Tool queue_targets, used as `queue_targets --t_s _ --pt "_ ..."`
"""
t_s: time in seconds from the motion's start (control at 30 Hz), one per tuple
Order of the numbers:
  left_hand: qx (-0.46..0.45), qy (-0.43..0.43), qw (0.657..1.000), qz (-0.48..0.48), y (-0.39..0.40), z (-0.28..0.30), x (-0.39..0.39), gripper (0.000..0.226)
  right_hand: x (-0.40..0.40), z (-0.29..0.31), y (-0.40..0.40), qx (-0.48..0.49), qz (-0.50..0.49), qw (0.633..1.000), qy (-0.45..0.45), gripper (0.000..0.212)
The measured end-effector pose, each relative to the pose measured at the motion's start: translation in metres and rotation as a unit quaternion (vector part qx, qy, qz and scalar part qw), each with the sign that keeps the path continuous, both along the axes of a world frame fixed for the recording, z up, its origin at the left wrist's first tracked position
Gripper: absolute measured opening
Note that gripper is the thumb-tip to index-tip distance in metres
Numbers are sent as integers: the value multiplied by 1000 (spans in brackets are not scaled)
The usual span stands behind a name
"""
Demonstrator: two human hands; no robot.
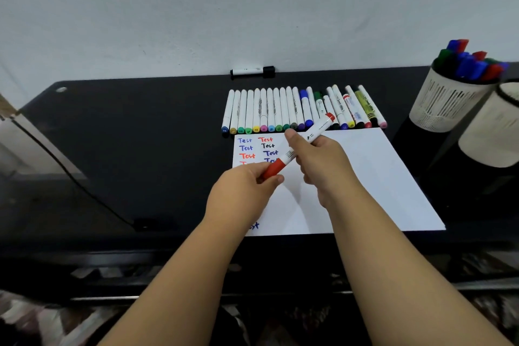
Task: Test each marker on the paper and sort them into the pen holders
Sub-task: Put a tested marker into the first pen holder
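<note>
A: What does each hand hold?
B: Both hands hold one red marker (302, 146) above the paper (365, 177). The right hand (317, 160) is wrapped round the white barrel, thumb along the top. The left hand (247, 191) pinches the red cap (273, 170) between thumb and fingertips. The cap sits on the barrel; the marker slants from lower left to upper right, clear of the sheet.

A: Where are the remaining markers?
B: A row of markers (300, 109) lies side by side on the black table (126, 135), just beyond the far edge of the paper. A black marker (252, 71) lies alone at the table's back edge, against the wall.

A: And the holders?
B: Two white pen holders stand at right. The far holder (446, 101) contains blue, red and green markers. The near holder (494, 132) is cut by the frame; its contents cannot be told.

A: What is on the paper?
B: The word "Test" (265, 139) in blue, red and black, in two columns at upper left.
</note>
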State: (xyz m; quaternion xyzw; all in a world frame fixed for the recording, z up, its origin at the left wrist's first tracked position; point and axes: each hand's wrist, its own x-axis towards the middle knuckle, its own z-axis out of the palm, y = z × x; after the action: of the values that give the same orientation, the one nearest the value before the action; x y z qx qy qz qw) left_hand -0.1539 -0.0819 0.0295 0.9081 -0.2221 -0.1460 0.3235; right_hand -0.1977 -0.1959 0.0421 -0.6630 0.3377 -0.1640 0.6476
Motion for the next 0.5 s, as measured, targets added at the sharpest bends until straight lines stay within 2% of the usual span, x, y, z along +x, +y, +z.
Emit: queue_targets --t_s 0.17,0.5 --pt "7 11 1000 -14 2 0 0 36 4 -3 2 -19 -12 1000 15 25" --pt "-43 84 995 9 12 2 0 25 12 -7 7 -7 0 1000 29 28"
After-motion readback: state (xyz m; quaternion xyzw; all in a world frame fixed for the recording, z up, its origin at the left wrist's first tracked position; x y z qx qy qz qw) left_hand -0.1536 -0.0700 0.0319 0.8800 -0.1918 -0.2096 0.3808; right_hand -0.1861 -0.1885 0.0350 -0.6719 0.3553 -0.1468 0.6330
